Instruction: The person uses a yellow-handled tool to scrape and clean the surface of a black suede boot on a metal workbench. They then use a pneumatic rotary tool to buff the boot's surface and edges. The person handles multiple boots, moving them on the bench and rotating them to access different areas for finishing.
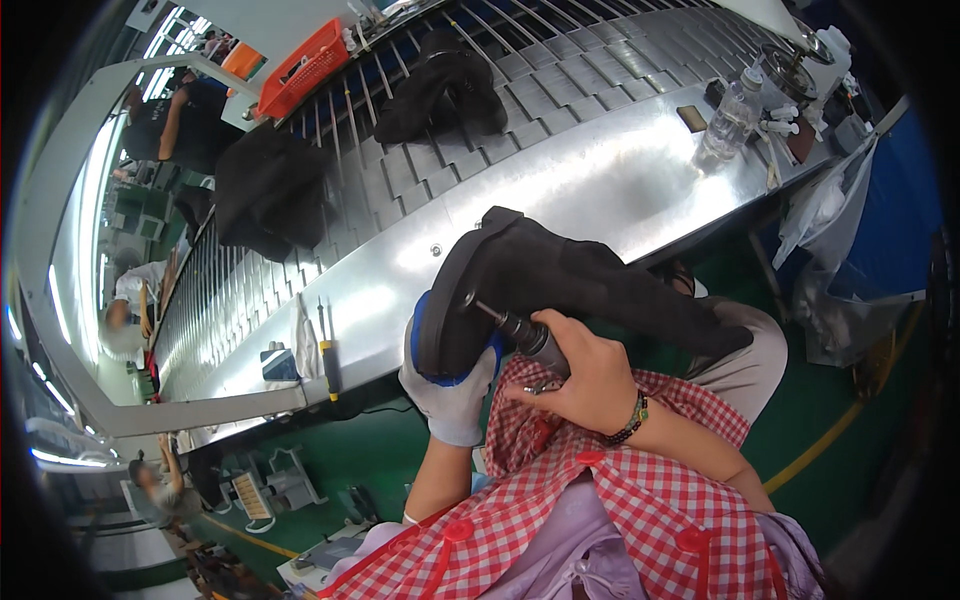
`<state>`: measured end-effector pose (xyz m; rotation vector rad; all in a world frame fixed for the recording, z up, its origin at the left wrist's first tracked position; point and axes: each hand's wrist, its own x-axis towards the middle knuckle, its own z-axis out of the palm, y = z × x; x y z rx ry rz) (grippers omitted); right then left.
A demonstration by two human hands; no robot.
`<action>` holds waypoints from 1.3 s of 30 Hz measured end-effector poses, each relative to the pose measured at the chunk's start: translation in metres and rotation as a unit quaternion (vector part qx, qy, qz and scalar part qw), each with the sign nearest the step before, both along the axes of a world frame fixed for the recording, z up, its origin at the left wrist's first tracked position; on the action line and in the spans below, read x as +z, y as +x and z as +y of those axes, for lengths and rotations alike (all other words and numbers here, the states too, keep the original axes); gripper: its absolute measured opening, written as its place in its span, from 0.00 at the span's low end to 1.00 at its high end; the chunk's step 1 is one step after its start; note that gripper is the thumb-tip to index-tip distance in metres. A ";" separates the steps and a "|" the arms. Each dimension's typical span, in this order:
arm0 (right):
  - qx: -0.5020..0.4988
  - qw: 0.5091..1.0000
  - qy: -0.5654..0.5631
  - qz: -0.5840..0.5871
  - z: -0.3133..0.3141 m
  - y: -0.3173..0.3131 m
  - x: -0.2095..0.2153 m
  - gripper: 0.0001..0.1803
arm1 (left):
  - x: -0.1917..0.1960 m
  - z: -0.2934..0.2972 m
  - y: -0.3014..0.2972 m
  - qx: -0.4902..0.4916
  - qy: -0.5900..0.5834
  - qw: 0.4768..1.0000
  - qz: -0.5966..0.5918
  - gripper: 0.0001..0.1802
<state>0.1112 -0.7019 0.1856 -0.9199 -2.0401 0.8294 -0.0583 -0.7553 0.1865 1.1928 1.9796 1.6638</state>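
Observation:
A tall black boot (575, 275) lies on its side across my lap, its sole turned to the left and its shaft stretching right over my knee. My left hand (450, 405), in a white and blue work glove, grips the boot by its toe end from below. In my bare right hand (592, 375) is a dark handheld rotary tool (530, 338) with a thin metal shaft. Its tip is at the boot's upper, near the toe; whether it touches the surface I cannot tell.
Ahead runs a metal slat conveyor (560, 75) with a steel edge, carrying black boots (445, 90) and a dark boot pair (270, 190). A yellow-black screwdriver (329, 355) lies left. A clear bottle (732, 120) and plastic bag (835, 240) are right. A red basket (305, 68) stands beyond. Other people work leftward.

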 end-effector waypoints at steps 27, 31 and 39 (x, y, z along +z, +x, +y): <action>-0.041 0.994 0.101 -0.014 0.008 -0.012 0.020 0.42 | 0.029 0.020 -0.011 0.001 -0.020 0.994 0.109 0.35; -0.037 0.992 0.111 -0.038 0.009 -0.014 0.023 0.42 | 0.026 0.022 -0.014 -0.001 -0.006 0.995 0.098 0.35; -0.013 0.988 0.143 -0.060 0.003 -0.013 0.029 0.40 | 0.030 0.025 -0.017 -0.004 -0.019 0.996 0.084 0.37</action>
